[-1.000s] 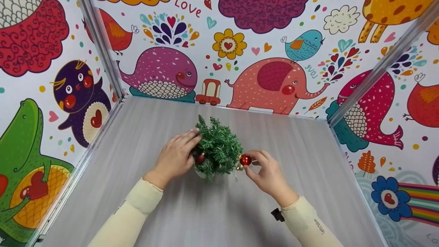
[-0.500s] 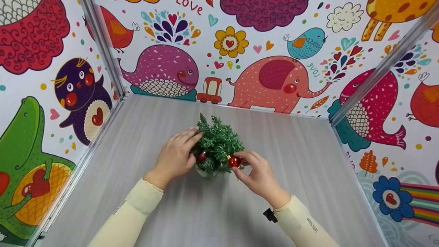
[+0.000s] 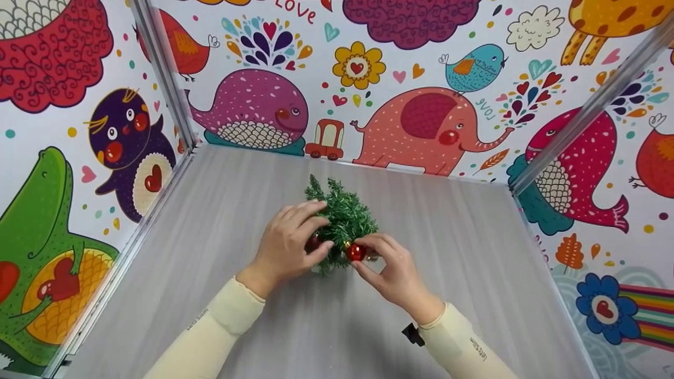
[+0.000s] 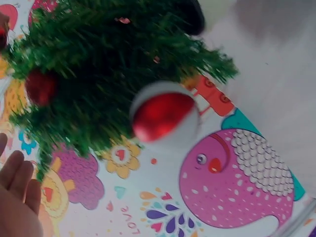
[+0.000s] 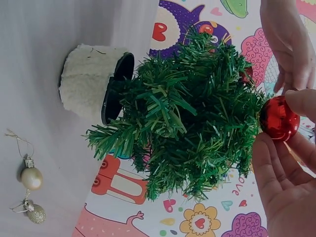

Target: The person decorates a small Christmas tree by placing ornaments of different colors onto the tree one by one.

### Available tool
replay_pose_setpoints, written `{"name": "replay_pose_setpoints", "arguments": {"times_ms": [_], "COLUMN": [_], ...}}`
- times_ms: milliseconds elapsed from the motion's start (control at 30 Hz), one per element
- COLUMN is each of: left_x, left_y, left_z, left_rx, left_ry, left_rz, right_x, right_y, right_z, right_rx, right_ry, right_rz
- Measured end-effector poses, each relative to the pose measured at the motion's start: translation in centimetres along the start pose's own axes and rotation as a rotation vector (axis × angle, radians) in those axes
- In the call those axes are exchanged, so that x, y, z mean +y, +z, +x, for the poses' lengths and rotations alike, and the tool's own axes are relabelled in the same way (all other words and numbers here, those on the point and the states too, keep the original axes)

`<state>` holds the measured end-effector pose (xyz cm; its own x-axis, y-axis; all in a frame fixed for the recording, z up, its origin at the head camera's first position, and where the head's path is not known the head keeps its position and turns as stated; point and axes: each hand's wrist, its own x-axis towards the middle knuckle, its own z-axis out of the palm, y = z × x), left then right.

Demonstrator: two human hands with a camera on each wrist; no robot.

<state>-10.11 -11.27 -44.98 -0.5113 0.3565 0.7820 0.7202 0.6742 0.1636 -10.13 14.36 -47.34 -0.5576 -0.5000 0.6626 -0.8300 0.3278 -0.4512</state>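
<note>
A small green artificial Christmas tree point(image 3: 342, 213) stands in a white, fuzzy-covered pot point(image 5: 86, 81). My right hand point(image 3: 392, 271) pinches a shiny red bauble point(image 3: 356, 251) by thumb and fingertips, right at the front of the branches; its gold cap faces the tree. My left hand point(image 3: 287, 242) reaches over the tree's left side with fingers loosely extended, partly covering a dark red bauble point(image 3: 314, 242) there. In the left wrist view, a red and white bauble point(image 4: 165, 117) hangs from the branches, and a dark red one point(image 4: 40, 88) sits farther left.
Two gold baubles, one smooth point(image 5: 31, 178) and one glittery point(image 5: 36, 213), lie on the grey tabletop point(image 3: 221, 179) beside the tree. Panels printed with cartoon animals point(image 3: 253, 110) enclose the table at the back and sides, joined by metal corner posts point(image 3: 168, 79).
My right hand has brought the red bauble leftward to the tree's front. My left hand has shifted right from the tree's left edge, further over the branches.
</note>
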Motion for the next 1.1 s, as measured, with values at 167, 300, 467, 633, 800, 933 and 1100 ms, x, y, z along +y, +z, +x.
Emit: {"name": "replay_pose_setpoints", "arguments": {"times_ms": [167, 300, 467, 633, 800, 933, 1100], "left_x": [0.9, 1.2, 1.4, 1.6, 1.4, 1.3, 1.3], "left_y": [0.8, 1.3, 1.7, 2.0, 2.2, 2.2, 2.2], "left_z": [-0.2, -0.6, -0.6, -0.3, 0.0, 0.1, 0.2], "left_rx": [-0.078, -0.126, -0.137, -0.111, -0.052, -0.007, 0.018], "left_ry": [0.004, -0.017, -0.027, -0.025, -0.018, -0.018, -0.009], "left_rz": [-0.005, -0.019, -0.036, -0.025, -0.021, -0.022, -0.027], "right_x": [0.0, 0.0, 0.1, 0.2, 0.4, 0.5, 0.8], "right_y": [0.2, 0.4, 0.5, 0.5, 0.5, 0.7, 1.1], "right_z": [0.0, 0.0, -0.1, -0.1, -0.3, -0.7, -1.2], "right_rx": [-0.001, -0.004, 0.009, 0.019, 0.038, 0.058, 0.054], "right_ry": [-0.037, -0.046, -0.034, -0.030, -0.044, -0.059, -0.064], "right_rz": [0.006, 0.002, -0.007, -0.005, 0.005, 0.017, 0.041]}}
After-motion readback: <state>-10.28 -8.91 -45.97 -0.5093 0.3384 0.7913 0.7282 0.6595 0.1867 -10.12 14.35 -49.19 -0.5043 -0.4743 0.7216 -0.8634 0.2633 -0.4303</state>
